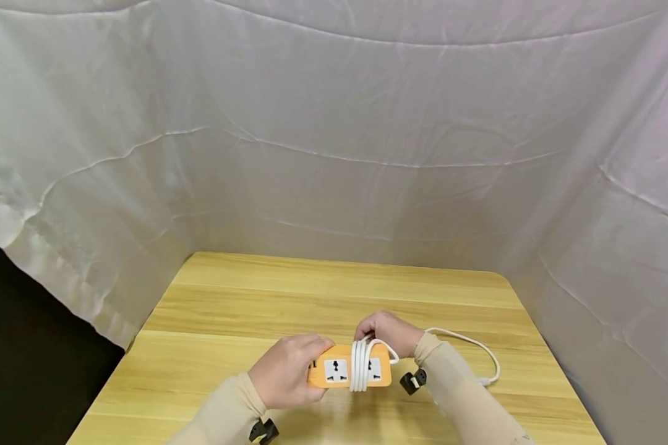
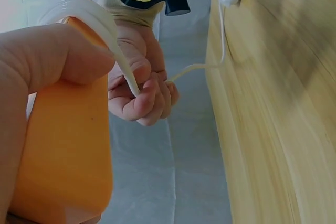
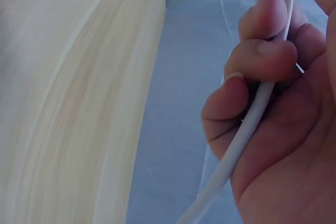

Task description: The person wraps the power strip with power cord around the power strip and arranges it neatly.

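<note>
Gripping an orange, rectangular plastic power strip (image 1: 339, 369) above the pale wood-grain tabletop (image 1: 334, 296) with the left hand (image 1: 292, 371), presumably for steadiness; holding a round white cable (image 1: 359, 368), coiled around the strip, in the curled right hand (image 1: 392, 334), likely against loosening.

Plug (image 1: 485, 381) on table (image 1: 312, 296), right of power strip (image 1: 342, 368); curtain (image 1: 356, 154) behind table.
</note>
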A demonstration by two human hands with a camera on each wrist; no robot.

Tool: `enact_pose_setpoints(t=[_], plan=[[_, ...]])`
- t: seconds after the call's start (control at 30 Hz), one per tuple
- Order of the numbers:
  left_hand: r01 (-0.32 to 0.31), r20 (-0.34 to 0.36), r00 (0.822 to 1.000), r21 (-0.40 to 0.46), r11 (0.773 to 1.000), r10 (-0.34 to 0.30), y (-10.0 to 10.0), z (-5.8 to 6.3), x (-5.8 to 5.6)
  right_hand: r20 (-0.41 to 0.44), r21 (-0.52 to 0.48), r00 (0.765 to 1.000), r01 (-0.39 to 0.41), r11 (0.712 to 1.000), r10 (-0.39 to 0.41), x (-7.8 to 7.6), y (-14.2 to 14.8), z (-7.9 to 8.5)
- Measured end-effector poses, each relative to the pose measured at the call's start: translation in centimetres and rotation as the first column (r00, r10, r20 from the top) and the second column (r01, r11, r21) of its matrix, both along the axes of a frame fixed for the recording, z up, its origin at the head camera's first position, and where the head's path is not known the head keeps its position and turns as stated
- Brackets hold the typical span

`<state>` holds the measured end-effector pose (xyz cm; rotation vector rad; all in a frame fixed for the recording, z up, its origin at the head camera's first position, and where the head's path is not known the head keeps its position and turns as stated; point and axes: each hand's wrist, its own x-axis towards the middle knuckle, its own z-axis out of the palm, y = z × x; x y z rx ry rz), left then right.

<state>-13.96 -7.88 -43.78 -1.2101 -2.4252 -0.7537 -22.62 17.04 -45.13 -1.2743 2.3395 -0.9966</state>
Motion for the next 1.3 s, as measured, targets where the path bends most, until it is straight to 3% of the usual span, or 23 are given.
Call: enact_pose_setpoints(t=[0.27, 0.53, 1.3], plan=[[-0.013, -0.072, 0.997, -0.079, 0.997, 0.008, 0.0, -0.1, 0.1, -0.020, 0.102, 0.998, 0.064, 0.993, -0.062, -0.2, 0.1, 0.8], [-0.014, -0.088, 0.996, -0.136, 0.991, 0.002, -0.1, -0.4, 0.3, -0.139, 0.142, 0.989, 0.076, 0.987, -0.056, -0.4, 0.1, 2.2], [-0.033, -0.113, 0.994, -0.187, 0.982, 0.012, 0.2, -0.5, 0.2, -0.182, 0.089, 0.981, 0.086, 0.992, -0.069, -0.9, 0.1, 2.6]])
